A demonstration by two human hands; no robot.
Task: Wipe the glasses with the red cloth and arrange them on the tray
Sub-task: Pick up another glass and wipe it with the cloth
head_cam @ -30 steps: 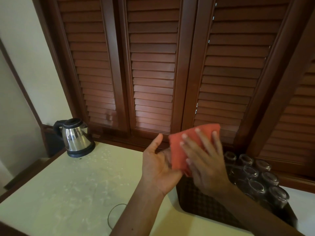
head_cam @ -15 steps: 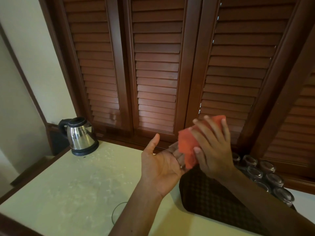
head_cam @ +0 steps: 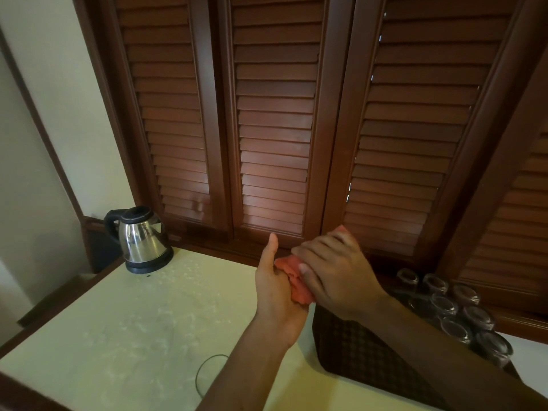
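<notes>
Head view, the only one: left hand [head_cam: 275,295] is palm-up, thumb raised, fingers fairly straight, red cloth [head_cam: 292,280] lying on it; right hand [head_cam: 335,274] presses down on top with fingers curled round the bunched cloth. Both hover above the tabletop [head_cam: 118,336], just left of the dark patterned tray [head_cam: 364,351]. Glasses [head_cam: 444,304] stand mouth-down in a tight cluster on the tray's far right side; I count about nine, though the right forearm and blur may hide some. None is in a hand, so wiping hasn't started on a glass here. Risks: reaching across for a glass in that packed group could knock neighbours over, and the bunched cloth could slip off the flat left palm. Also one kettle [head_cam: 139,238], one thin cable loop [head_cam: 207,378], one tray, one cloth.
</notes>
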